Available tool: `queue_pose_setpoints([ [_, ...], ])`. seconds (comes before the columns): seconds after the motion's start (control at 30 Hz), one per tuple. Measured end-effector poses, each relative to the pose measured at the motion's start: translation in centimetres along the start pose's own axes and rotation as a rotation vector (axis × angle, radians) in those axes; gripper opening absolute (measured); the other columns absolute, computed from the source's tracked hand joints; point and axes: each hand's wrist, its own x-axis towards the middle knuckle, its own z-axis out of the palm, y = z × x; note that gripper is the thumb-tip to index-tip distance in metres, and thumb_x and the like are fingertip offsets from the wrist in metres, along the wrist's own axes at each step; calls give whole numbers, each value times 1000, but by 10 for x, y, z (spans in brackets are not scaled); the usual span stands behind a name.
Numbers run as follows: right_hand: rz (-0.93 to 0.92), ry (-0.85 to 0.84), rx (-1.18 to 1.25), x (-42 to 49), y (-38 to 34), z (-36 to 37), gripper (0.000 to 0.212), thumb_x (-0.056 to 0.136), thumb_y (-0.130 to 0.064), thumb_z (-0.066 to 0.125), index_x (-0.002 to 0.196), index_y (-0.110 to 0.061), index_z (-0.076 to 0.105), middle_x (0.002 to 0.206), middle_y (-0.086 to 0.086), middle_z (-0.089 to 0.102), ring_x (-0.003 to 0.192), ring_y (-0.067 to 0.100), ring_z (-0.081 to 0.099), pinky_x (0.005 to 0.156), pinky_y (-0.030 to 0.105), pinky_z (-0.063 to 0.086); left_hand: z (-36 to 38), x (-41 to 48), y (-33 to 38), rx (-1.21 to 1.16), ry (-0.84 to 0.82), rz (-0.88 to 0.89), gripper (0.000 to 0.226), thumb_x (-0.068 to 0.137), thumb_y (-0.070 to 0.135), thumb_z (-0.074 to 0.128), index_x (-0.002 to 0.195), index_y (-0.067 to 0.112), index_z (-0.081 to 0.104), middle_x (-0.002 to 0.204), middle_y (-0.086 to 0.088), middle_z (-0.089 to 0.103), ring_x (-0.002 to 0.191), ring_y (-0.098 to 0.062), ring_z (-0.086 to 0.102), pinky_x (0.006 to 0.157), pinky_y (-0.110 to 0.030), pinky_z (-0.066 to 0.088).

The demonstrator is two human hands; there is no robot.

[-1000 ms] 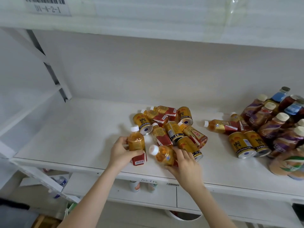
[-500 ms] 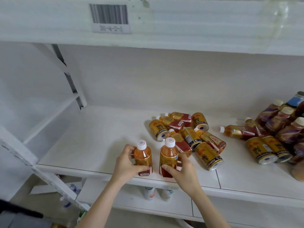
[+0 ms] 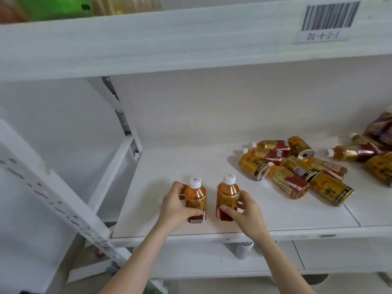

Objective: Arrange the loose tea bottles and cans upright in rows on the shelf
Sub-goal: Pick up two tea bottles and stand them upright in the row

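Note:
Two small amber tea bottles with white caps stand upright side by side near the front edge of the white shelf. My left hand grips the left tea bottle; my right hand grips the right tea bottle. To the right lies a loose pile of tea bottles and gold cans, all on their sides. More bottles and cans lie at the far right edge.
The shelf's left upright and a slanted perforated post stand at the left. An upper shelf board with a barcode label hangs overhead. A lower shelf holds a small bottle.
Both hands have carried their bottles leftward, away from the pile; the right bottle went from lying to upright. The camera has swung left, so the pile now sits at the right.

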Motion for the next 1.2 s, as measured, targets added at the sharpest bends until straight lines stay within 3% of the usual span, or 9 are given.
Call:
queue_pose_setpoints([
  [0.3,11,-46,17,60,-27,73,52,73,-20,80,118,-18,52,105,-9,64,95,9,62,75,15,48,-60,62,-30,54,47,-22,66,44,21,91,94,25,49,92,12,62,92,-16,60,77,-31,48],
  [0.4,13,-70,25,89,-39,96,55,72,-19,81,119,-17,52,105,-5,65,98,13,63,80,22,49,-79,87,-41,49,76,-41,65,43,23,90,93,26,48,95,9,62,93,-16,60,75,-32,48],
  [0.53,-3,-94,17,128,-54,127,56,71,-22,81,118,-19,51,104,-8,64,89,5,62,69,14,47,-95,126,-56,39,99,-51,66,44,23,90,95,26,48,99,5,63,94,-18,61,75,-31,48],
  [0.67,-5,-70,32,159,-55,154,59,71,-21,81,121,-15,50,110,-1,63,93,17,63,80,31,54,-99,156,-70,12,120,-29,68,46,17,92,99,19,49,98,4,61,92,-18,59,75,-30,48],
  [0.77,7,-58,16,170,-47,168,60,71,-23,81,121,-16,49,110,-2,61,96,19,63,86,37,54,-98,171,-77,-42,120,5,67,48,11,91,100,18,49,91,13,57,83,-4,56,64,-17,41],
  [0.83,5,-46,27,175,-42,173,59,71,-23,81,120,-16,49,107,-3,60,93,17,62,84,34,53,-97,180,-81,-68,110,25,68,49,7,90,102,19,49,96,9,59,84,-4,58,64,-16,42],
  [0.9,-8,-51,24,181,-40,176,58,72,-23,80,121,-16,48,107,-3,60,92,15,61,82,31,52,-95,187,-83,-78,111,46,69,50,6,90,105,22,50,103,2,61,90,-15,61,71,-24,47],
  [0.97,-16,-77,9,186,-40,176,60,74,-22,79,125,-15,49,111,0,61,97,18,61,87,35,52,-93,190,-84,-49,111,55,70,52,10,90,106,27,49,104,0,62,92,-19,62,75,-29,50],
  [1.2,-33,-143,-39,200,-38,172,58,78,-19,74,130,-17,49,113,0,63,103,20,59,91,33,48,-90,193,-88,-10,121,55,70,52,18,91,103,35,46,98,2,62,86,-17,64,69,-28,51],
])
